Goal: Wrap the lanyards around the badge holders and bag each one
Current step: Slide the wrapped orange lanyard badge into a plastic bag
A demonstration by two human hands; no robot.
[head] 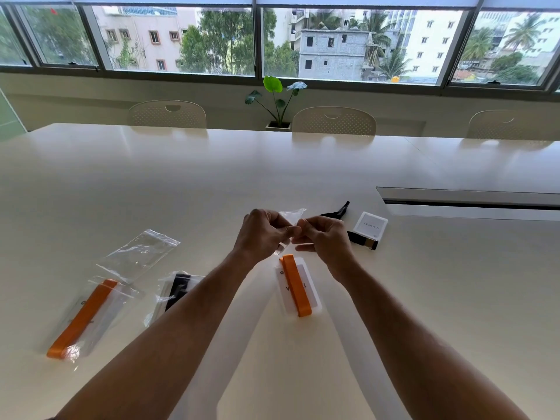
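- Clear plastic bag point(291, 218): your left hand point(263, 234) and right hand point(325, 239) pinch its mouth, fingers likely prying it open.
- Orange-wrapped badge holder point(297, 285) waits on the desk point(394, 298) just below.

We see a cream-white table point(212, 177). At its six o'clock a white badge holder point(298, 286) carries an orange lanyard point(295, 284). At eight o'clock, clear bags point(141, 253) show an orange band point(81, 319) and a black one point(177, 291). At three o'clock lie a black lanyard point(360, 239) and a white badge point(371, 225). Perforated cream chairs point(333, 121) and a green plant point(277, 95) stand at twelve.
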